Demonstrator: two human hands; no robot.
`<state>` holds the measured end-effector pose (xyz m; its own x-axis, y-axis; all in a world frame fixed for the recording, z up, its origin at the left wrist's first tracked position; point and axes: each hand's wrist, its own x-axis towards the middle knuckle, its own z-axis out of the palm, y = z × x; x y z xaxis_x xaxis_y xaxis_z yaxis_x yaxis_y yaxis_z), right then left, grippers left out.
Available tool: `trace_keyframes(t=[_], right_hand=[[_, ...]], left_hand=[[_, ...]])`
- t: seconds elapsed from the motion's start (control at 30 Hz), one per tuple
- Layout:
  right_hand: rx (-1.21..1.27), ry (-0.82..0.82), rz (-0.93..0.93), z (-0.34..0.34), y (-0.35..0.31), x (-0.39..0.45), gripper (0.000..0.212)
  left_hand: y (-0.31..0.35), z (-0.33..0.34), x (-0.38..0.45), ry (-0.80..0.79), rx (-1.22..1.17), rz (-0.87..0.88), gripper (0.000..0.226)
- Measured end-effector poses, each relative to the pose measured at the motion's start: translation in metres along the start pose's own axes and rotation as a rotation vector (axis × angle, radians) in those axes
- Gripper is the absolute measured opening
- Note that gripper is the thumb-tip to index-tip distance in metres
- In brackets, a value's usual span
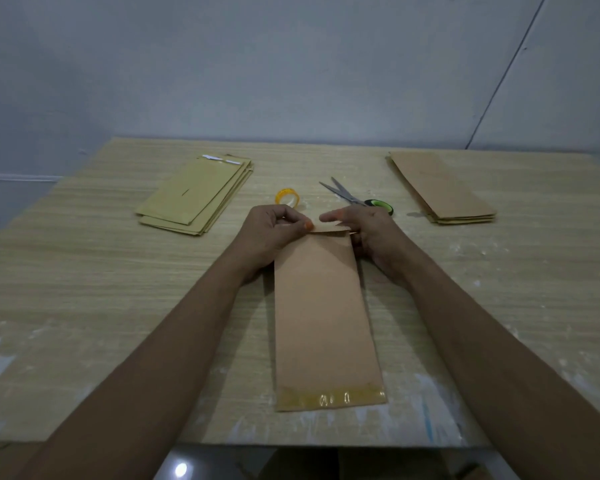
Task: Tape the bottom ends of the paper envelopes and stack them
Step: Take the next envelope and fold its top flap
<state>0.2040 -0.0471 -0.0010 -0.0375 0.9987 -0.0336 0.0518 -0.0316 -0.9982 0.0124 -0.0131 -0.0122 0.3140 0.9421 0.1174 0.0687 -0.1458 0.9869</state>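
A long brown paper envelope (324,317) lies lengthwise on the wooden table (84,289), its near end covered by a shiny strip of clear tape. At its far end a narrow flap is folded up. My left hand (272,233) pinches the flap's left part between thumb and fingers. My right hand (368,230) holds the right end of the flap, with its fingers stretched over it. A yellow tape roll (287,198) stands just beyond my left hand. Scissors (355,196) with a green and black handle lie beyond my right hand.
A fanned pile of yellowish envelopes (198,195) lies at the back left. A neat pile of brown envelopes (440,187) lies at the back right. A grey wall rises behind the table. The table's front edge runs just below the envelope's taped end.
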Motion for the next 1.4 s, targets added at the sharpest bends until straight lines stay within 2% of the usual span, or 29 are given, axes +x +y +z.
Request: trace_keyframes(t=[0.13,0.43,0.63,0.73,0.8,1.0,1.1,1.2,1.3,1.4], right_hand=[[-0.137,0.068,-0.102,0.001,0.007,0.002,0.016],[-0.162,0.07,-0.159,0.002,0.013,0.006,0.008],[-0.259,0.067,-0.23,0.009,0.015,0.006,0.011],[-0.321,0.051,-0.262,0.009,0.015,0.005,0.011],[-0.36,0.042,-0.275,0.008,0.016,0.005,0.01],[-0.43,0.016,-0.311,0.006,0.016,0.006,0.012],[-0.389,0.045,-0.28,0.006,0.015,0.007,0.008],[-0.229,0.002,-0.165,0.005,0.013,0.006,0.004],[-0.129,-0.052,-0.086,0.001,0.011,0.005,0.009],[-0.141,-0.048,-0.09,-0.001,0.01,0.004,0.008]], left_hand=[[-0.001,0.0,0.001,-0.008,0.0,0.005,0.006],[0.0,-0.002,0.001,-0.057,-0.074,-0.068,0.01],[0.0,-0.005,0.0,-0.065,-0.099,-0.088,0.021],[0.002,-0.009,-0.001,-0.128,-0.075,-0.11,0.02],[0.002,-0.01,-0.002,-0.147,0.009,-0.075,0.011],[0.0,-0.012,-0.002,-0.172,0.191,0.083,0.007],[0.0,-0.015,-0.002,-0.159,0.216,0.113,0.006],[-0.001,-0.021,-0.001,-0.16,0.141,0.052,0.009],[0.001,-0.029,0.001,-0.203,0.04,-0.032,0.023],[0.003,-0.035,0.001,-0.216,0.042,-0.034,0.03]])
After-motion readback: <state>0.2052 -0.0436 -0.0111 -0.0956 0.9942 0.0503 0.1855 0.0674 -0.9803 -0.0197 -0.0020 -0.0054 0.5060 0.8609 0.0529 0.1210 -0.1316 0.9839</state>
